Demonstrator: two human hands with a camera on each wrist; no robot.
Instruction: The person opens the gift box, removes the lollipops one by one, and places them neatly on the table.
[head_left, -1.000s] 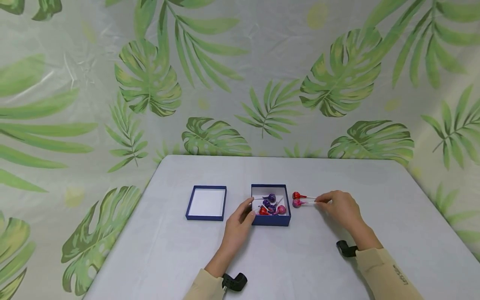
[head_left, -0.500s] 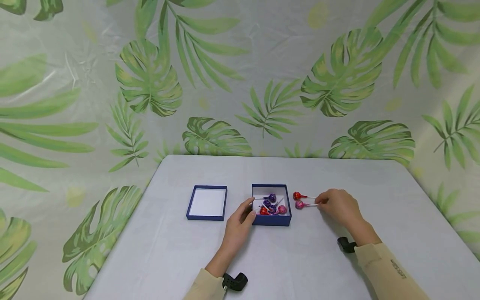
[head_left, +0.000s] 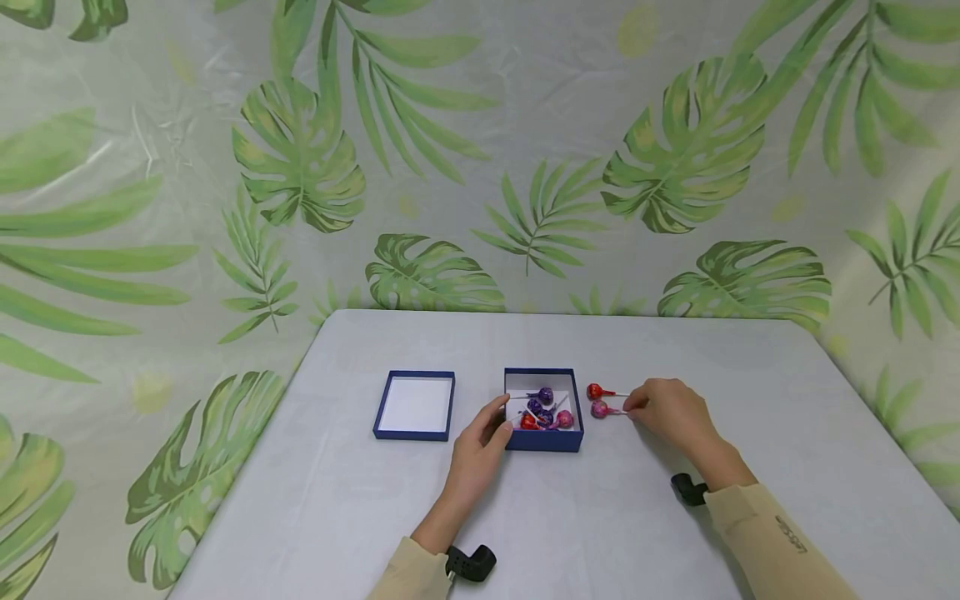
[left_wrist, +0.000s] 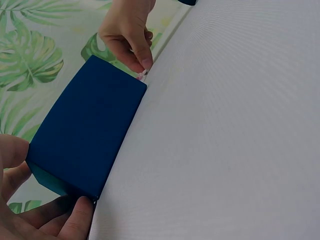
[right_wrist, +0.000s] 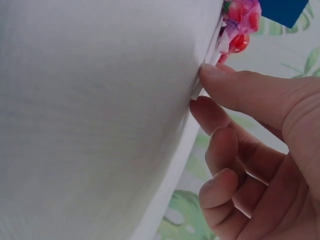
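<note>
A blue box [head_left: 543,442] with a white inside stands at the table's middle. Several lollipops lie in it: purple ones [head_left: 545,396], a red one [head_left: 528,422] and a pink one [head_left: 564,419]. My left hand [head_left: 474,454] holds the box's left side, thumb and fingers at its corners in the left wrist view. Right of the box, my right hand [head_left: 675,417] pinches the white stick [right_wrist: 196,91] of a pink lollipop [head_left: 599,409] between thumb and index finger. A red lollipop [head_left: 595,391] lies just behind it, its stick end close to the fingers.
A square blue-rimmed lid [head_left: 414,405] with a white inside lies left of the box. White cloth covers the table [head_left: 360,500]. Behind the table hangs a leaf-patterned curtain [head_left: 555,100].
The pink lollipop has shifted slightly right and toward me, a little apart from the red one. My right hand now sits farther left along its stick. The left hand stays on the box.
</note>
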